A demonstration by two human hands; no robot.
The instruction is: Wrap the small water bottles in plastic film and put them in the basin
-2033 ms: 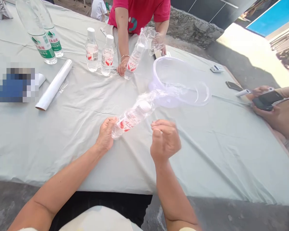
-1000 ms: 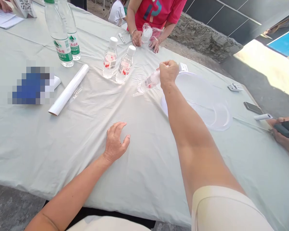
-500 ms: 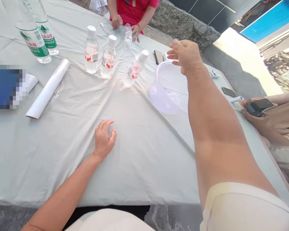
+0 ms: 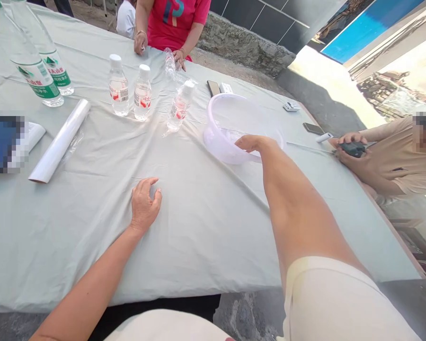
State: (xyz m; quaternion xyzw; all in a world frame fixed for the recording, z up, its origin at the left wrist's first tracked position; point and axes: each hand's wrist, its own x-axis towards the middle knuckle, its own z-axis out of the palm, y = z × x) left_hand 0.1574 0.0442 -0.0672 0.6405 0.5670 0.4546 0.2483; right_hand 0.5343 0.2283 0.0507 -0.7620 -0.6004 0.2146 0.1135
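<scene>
My left hand (image 4: 145, 204) rests on the grey tablecloth (image 4: 199, 227), fingers loosely curved, thumb apart, nothing in it. At the right, my right hand (image 4: 252, 142) reaches over the near rim into a translucent pale-purple basin (image 4: 222, 144). Its fingertips are hidden, so what they touch does not show. Left of the basin a small water bottle (image 4: 179, 109) leans in clear plastic wrap. Two more small bottles with white caps, one (image 4: 142, 94) beside the other (image 4: 118, 87), stand upright further left.
A roll of plastic film (image 4: 60, 142) lies at the left, near two tall water bottles (image 4: 44, 87) and a blurred tablet-like object (image 4: 3, 144). Phones (image 4: 213, 88) lie beyond the basin. One person (image 4: 177, 23) across the table touches a wrapped bottle; another (image 4: 383, 156) sits right, holding a dark device.
My right hand has come down from above the basin's far rim into it. My left hand stays on the cloth. The whole view has shifted slightly to the right.
</scene>
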